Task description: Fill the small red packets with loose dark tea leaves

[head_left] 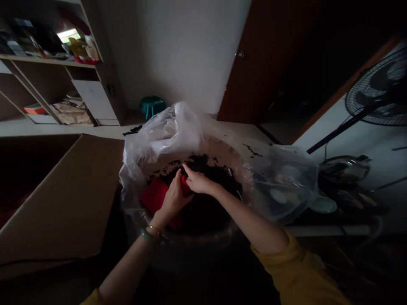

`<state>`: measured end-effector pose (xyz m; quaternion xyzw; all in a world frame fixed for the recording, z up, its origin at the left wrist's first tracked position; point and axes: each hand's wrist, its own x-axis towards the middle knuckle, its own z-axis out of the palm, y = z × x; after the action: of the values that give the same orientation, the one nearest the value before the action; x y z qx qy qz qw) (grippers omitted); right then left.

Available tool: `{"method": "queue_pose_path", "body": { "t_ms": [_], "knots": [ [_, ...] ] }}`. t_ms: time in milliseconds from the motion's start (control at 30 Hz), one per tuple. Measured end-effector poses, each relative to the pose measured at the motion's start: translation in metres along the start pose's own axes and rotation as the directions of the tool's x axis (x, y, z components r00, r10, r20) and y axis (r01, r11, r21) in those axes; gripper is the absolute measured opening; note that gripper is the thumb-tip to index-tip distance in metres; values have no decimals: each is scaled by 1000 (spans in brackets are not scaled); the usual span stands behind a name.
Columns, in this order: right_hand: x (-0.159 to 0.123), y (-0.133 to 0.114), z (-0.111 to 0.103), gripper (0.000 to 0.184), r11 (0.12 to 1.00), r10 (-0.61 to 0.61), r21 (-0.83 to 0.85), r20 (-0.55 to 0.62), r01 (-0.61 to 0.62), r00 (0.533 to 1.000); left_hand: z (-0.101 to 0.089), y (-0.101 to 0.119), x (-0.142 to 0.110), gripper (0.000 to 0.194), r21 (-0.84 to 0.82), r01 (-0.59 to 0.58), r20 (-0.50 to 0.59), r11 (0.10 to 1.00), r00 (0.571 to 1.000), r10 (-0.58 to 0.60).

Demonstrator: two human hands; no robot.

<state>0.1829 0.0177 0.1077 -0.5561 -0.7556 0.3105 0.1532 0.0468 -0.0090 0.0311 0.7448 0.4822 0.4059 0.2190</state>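
**Both hands closed on red fabric inside a plastic-lined tub**

My left hand (174,199) and right hand (199,181) were together, fingertips almost meeting as both clamped a fold of red fabric (155,197). The fabric lay in dark crumbly matter (203,171), near the left side of a round container (197,241). A clear plastic bag (162,135) lined the container, and its loose mouth bunched up over the far edge and spread to the right. Both arms reached forward across the near rim, elbows out to the sides and wrists bent inward, with a gold bangle (153,230) on my left wrist and a yellow sleeve (286,271) on my right arm.

A cardboard box flap (57,199) stood just left of the container. Beyond it were a wooden shelf unit (47,61) and a teal stool (151,106) by the wall. To the right sat a steel pot (345,168) and a pale plate (323,204), below a black stand fan (378,91).
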Motion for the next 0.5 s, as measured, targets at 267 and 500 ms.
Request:
{"method": "queue_pose_path", "body": {
  "t_ms": [267,500],
  "knots": [
    [-6,2,20,68,984,20,180,1,-20,1000,12,-7,-4,43,-3,76,-62,997,995,-76],
    [7,29,-22,35,960,-86,251,-155,123,984,5,-7,0,50,-2,189,-62,982,980,-188]
  ]
}}
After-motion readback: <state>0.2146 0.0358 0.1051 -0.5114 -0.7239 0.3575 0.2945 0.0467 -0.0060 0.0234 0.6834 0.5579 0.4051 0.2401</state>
